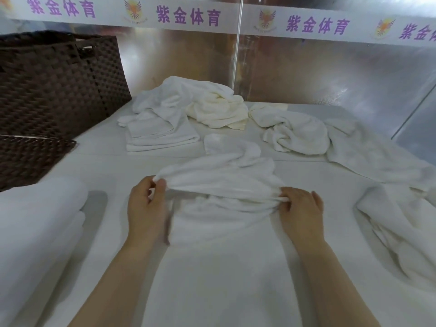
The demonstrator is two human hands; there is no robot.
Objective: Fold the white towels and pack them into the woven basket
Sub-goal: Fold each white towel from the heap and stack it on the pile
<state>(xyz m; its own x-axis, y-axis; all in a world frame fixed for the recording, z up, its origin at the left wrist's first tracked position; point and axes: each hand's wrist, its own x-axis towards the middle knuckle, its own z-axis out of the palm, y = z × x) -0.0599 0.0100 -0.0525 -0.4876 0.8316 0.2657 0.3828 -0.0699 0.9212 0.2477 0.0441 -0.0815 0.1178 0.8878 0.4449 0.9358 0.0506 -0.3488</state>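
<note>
Head view: left hand and right hand each pinch an edge of a rumpled white towel lifted over the white tabletop. Folded towels lie beyond it, loose ones far right. Woven basket stands far left.

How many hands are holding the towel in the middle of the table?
2. The left hand pinches the towel at its left edge; the right hand grips its right edge.

A white table stands before a shiny metal wall, which carries a white banner with purple characters.
</note>
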